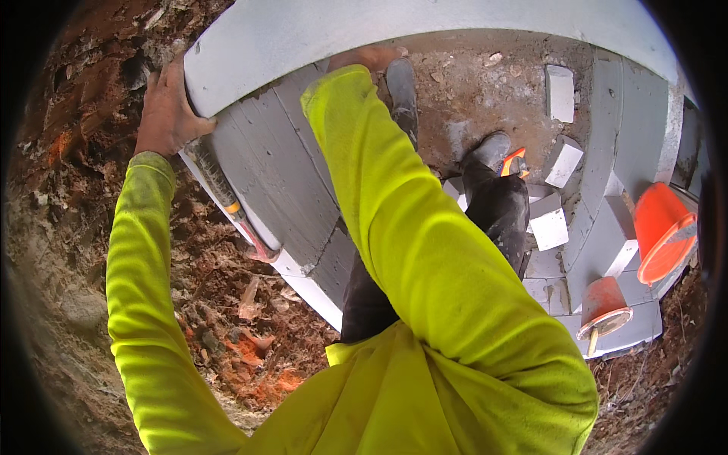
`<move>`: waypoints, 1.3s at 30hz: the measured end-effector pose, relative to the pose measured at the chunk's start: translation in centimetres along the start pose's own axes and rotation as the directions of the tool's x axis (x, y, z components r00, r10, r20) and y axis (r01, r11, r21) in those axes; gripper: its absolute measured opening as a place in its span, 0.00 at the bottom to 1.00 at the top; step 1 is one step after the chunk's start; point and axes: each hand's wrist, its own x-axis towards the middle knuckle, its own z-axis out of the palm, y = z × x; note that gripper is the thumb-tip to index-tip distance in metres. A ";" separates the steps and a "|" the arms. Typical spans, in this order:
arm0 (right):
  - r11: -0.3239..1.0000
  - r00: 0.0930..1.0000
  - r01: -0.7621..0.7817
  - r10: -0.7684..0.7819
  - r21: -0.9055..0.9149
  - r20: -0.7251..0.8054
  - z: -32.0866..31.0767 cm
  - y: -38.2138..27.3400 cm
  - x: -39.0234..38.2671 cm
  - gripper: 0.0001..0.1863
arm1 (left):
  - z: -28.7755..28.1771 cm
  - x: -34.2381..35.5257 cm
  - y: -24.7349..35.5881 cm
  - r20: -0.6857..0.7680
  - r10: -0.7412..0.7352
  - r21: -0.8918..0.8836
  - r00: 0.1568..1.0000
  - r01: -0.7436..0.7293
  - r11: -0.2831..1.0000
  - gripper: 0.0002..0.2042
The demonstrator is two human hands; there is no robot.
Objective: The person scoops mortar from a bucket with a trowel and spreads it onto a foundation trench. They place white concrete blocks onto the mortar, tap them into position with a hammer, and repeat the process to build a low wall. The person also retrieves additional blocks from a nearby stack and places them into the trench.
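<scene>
A long, pale grey building block (425, 19) spans the top of the view, over a wall of grey blocks (265, 144). My left hand (171, 114) grips its left end, fingers along the outer side and thumb at the near corner. Under its near edge, my right hand (368, 58) holds the block's side; the block and my sleeve partly hide the fingers. Just below my left hand, a long-handled tool (220, 186) with a yellow band and a red end lies along the wall's outer edge.
Loose white block pieces (560, 93) and an orange-handled tool (514, 162) lie on the dirt floor near my boots (489, 150). At right, an orange bucket (663, 227) and a smaller red bucket (604, 303) stand by the blockwork. Rough reddish soil (235, 326) borders the left wall.
</scene>
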 end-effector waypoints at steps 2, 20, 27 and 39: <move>0.990 1.000 0.014 -0.013 0.138 -0.004 2.0 0.7 -0.1 0.35 | -0.1 0.1 0.2 0.011 0.038 -0.002 0.999 -0.038 0.999 0.54; 0.887 0.876 0.462 -0.456 -0.001 0.159 -33.0 -9.8 6.6 0.28 | -1.6 -3.8 0.2 -0.282 -0.148 -0.441 0.948 0.009 0.898 0.43; 0.709 0.838 0.544 -0.440 -0.448 0.322 -43.9 -14.1 -1.1 0.21 | 5.9 -18.1 12.1 -0.058 -0.803 -0.506 0.593 0.676 0.536 0.25; -0.576 -0.335 0.783 -0.077 0.232 0.939 -26.8 -12.9 -27.7 0.30 | -1.9 -21.4 18.8 0.006 -0.028 -0.617 1.000 0.026 0.787 0.18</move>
